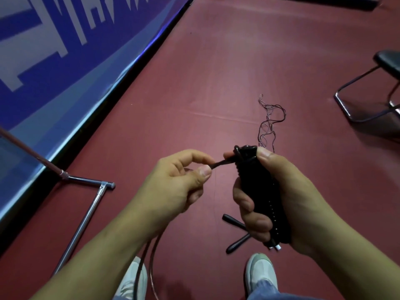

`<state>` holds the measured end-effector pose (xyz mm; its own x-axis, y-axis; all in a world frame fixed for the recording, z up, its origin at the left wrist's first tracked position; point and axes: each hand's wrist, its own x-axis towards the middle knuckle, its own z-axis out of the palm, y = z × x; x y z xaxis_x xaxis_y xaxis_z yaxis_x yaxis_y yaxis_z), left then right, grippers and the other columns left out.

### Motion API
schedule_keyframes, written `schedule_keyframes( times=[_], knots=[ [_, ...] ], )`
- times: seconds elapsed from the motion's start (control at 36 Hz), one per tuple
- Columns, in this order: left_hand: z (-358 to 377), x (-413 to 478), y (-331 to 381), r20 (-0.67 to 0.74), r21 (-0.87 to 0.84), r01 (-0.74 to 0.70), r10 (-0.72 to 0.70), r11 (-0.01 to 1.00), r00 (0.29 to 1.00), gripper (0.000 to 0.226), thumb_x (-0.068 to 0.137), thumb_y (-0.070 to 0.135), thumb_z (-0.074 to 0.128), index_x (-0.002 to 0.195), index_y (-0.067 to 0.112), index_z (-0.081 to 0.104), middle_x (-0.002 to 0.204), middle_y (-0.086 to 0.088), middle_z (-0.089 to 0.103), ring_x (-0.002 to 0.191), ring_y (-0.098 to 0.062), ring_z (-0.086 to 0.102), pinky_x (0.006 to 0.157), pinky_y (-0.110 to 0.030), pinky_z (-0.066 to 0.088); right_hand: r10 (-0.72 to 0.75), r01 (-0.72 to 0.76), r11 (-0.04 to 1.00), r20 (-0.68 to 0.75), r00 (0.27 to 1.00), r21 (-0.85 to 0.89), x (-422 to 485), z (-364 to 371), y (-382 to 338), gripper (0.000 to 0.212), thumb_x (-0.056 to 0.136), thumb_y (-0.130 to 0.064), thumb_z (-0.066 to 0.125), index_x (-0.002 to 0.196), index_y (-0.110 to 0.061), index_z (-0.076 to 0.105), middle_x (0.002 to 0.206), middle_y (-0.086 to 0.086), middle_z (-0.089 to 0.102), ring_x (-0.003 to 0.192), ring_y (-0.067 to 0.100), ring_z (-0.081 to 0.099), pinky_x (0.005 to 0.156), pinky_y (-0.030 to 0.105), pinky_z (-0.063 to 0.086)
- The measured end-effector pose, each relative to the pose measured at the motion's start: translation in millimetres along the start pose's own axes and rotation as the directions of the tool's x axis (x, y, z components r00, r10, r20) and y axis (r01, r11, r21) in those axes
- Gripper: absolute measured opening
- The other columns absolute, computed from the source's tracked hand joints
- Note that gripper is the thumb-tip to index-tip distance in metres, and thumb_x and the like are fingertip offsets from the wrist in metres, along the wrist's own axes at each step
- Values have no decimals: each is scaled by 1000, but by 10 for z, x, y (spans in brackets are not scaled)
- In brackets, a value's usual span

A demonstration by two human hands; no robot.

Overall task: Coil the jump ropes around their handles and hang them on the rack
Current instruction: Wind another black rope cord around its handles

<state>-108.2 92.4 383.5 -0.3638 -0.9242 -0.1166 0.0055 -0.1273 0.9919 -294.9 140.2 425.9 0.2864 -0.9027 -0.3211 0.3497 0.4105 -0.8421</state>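
Head view: right grip [287, 198] clasps the black handles [263, 191]; left grip [179, 185] pinches the rope [223, 163] just beside their top. Best keep the strand taut, laying each turn snug against the last.

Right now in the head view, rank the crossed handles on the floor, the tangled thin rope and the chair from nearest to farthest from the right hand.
1. Crossed handles, on the floor just below the right hand.
2. Tangled rope, on the floor ahead.
3. Chair, far right.
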Motion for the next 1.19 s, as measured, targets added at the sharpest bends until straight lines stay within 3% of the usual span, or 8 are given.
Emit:
schedule_keyframes(
  times=[0.19, 0.36, 0.56, 0.72, 0.86, 0.94, 1.03, 1.19],
  knots=[
    [97, -36, -49, 61, 583, -322, 355, 746, 933, 21, 95, 25, 52, 79, 21, 65, 69, 10, 56, 63, -9, 54, 59, -19, 40, 28, -30, 993, 19, 999, 116, -14, -25, -13, 61, 83, -54, 53, 122, -8, 50, 59, 13, 46, 33, 14, 37, 42, 21, 39],
    [147, -93, 46, 83, 457, -236, 223, 858, 971, 24, 91, 33, 50, 75, 24, 65, 57, 7, 51, 52, -4, 42, 52, -19, 35, -5, 9, 999, -89, 996, 50, 13, -69, -24, 58, 80, -51, 54, 115, -5, 53, 60, 15, 47, 33, 17, 38, 43, 22, 39],
    [230, -163, 31, 131, 556, -338, 321, 759, 938, 29, 93, 36, 55, 73, 16, 58, 57, -4, 46, 49, -18, 39, 46, -33, 33, -11, 15, 999, -93, 996, 45, 10, -99, 4, 48, 88, -50, 61, 114, -10, 60, 65, 16, 49, 37, 18, 40, 44, 23, 39],
    [170, -179, 126, 109, 580, -336, 338, 742, 935, 32, 92, 37, 58, 68, 17, 56, 52, 2, 42, 46, -10, 36, 43, -22, 28, -88, 90, 994, 28, 996, -65, -16, -146, -13, 46, 73, -24, 69, 109, 0, 55, 70, 20, 51, 43, 21, 43, 45, 29, 41],
    [167, -204, 140, 119, 622, -317, 313, 716, 942, 38, 95, 36, 55, 64, 15, 49, 51, 2, 38, 46, -9, 33, 44, -25, 26, -112, 85, 966, -99, 989, -243, 8, -92, 29, 20, 84, -11, 68, 99, 1, 62, 69, 19, 55, 45, 23, 43, 44, 30, 39],
    [163, -216, 151, 117, 641, -243, 221, 728, 968, 37, 97, 31, 58, 65, 14, 53, 48, 7, 38, 45, -9, 32, 44, -28, 27, -220, 97, 837, -169, 961, -539, 52, -110, 80, 4, 93, -4, 67, 94, -8, 67, 69, 21, 59, 46, 26, 47, 44, 35, 38],
    [162, -230, 189, 101, 614, -111, 61, 781, 993, 36, 97, 32, 58, 69, 8, 59, 50, 0, 42, 47, -12, 34, 47, -36, 32, -397, 109, 479, -104, 912, -871, 96, -203, 147, 10, 91, -19, 67, 97, -26, 69, 72, 4, 65, 55, 14, 55, 53, 32, 46],
    [166, -178, 304, 52, 223, 255, -272, 941, 961, 38, 103, 22, 49, 70, 7, 59, 45, -10, 51, 32, -18, 35, 39, -20, 28, -392, 114, -64, 130, 911, -991, 125, -193, 254, 8, 85, -42, 45, 89, -41, 37, 73, -14, 47, 68, 14, 47, 59, 38, 44]
  ],
)
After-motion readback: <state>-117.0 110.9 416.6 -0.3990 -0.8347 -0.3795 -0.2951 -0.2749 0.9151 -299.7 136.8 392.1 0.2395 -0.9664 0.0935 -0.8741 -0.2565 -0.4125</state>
